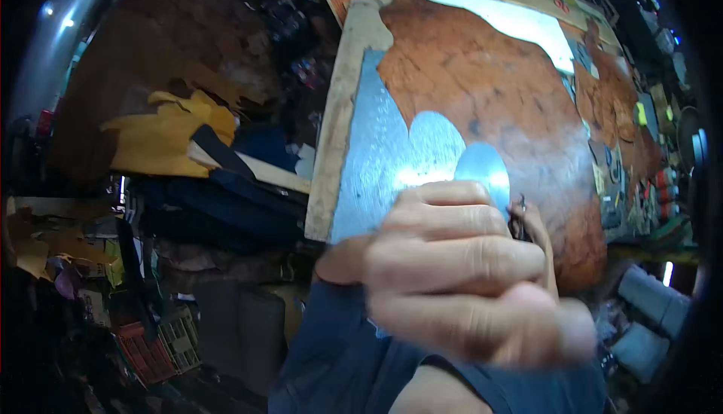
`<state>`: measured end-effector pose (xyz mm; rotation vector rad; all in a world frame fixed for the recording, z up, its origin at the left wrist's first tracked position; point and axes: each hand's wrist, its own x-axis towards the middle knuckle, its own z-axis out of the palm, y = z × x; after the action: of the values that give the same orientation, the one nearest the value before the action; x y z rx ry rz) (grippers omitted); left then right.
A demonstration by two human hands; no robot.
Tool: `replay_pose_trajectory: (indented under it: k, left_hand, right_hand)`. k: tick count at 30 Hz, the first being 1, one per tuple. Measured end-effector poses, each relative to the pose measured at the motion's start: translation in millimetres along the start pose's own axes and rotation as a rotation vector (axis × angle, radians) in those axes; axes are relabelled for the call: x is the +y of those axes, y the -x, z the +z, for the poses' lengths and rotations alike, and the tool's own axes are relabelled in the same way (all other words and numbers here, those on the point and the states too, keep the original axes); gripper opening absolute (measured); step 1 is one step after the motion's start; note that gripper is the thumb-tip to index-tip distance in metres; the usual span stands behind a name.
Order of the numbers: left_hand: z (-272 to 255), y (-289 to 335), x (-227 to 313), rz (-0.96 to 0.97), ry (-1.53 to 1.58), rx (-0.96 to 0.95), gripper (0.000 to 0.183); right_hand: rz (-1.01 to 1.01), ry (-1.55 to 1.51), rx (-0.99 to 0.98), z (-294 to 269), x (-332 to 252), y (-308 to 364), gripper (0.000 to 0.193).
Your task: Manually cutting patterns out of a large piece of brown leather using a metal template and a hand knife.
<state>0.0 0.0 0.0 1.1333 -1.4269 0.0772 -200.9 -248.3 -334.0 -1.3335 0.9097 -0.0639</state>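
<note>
A smooth blue-grey oval plate (480, 164) lies by the near left edge of a large brown hide (497, 75), just beside a rounded bay in that edge where a grey board (365, 165) shows. Its long axis runs mostly away from the person, the far end leaning slightly left, and its lower end is hidden behind the raised left hand. The right hand (533, 222) is the nearer one, close to the plate's lower right side; from its fingers, the plate lies to the left and a little farther off. Those fingers are drawn narrow around a small dark tool (517, 226), whose kind I cannot tell; whether it touches the plate is unclear too.

The left hand (459, 271) looms large and blurred, apparently well above the surface and close to the camera, between the view and the plate's lower end. Its fingers are curled, but whether they hold anything I cannot tell.

Hide and board rest on a worktop with a pale wooden border (327, 143). Farther right is a second brown hide piece (611, 97); to the left, a yellow piece (169, 143) hangs over dark cloth (203, 210), and a red crate (147, 354) sits lower down.
</note>
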Motion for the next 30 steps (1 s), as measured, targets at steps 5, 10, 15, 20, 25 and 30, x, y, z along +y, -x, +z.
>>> replay_pose_trajectory:
  k: [5,10,15,20,25,30]
  left_hand:
    - [71,10,-59,0.095,0.073,0.056,0.015]
    - [122,89,-198,-0.342,-0.479,-0.178,0.038]
    - [156,208,-283,-0.815,-0.748,-0.372,0.060]
    - [214,227,-259,-0.868,-0.716,-0.499,0.066]
    - [244,232,-253,-0.845,-0.685,-0.427,0.068]
    - [246,216,-258,-0.955,-0.378,-0.132,0.071]
  right_hand:
    - [0.070,-0.043,-0.030,-23,24,0,0.017]
    - [0.116,-0.066,-0.126,-22,10,-4,0.017]
    - [0.084,-0.074,-0.014,-32,-11,3,0.013]
    - [0.085,-0.078,0.152,-103,1,23,0.011]
    - [0.107,-0.009,0.197,-154,22,23,0.013]
    - [0.111,0.010,0.230,-150,14,17,0.018]
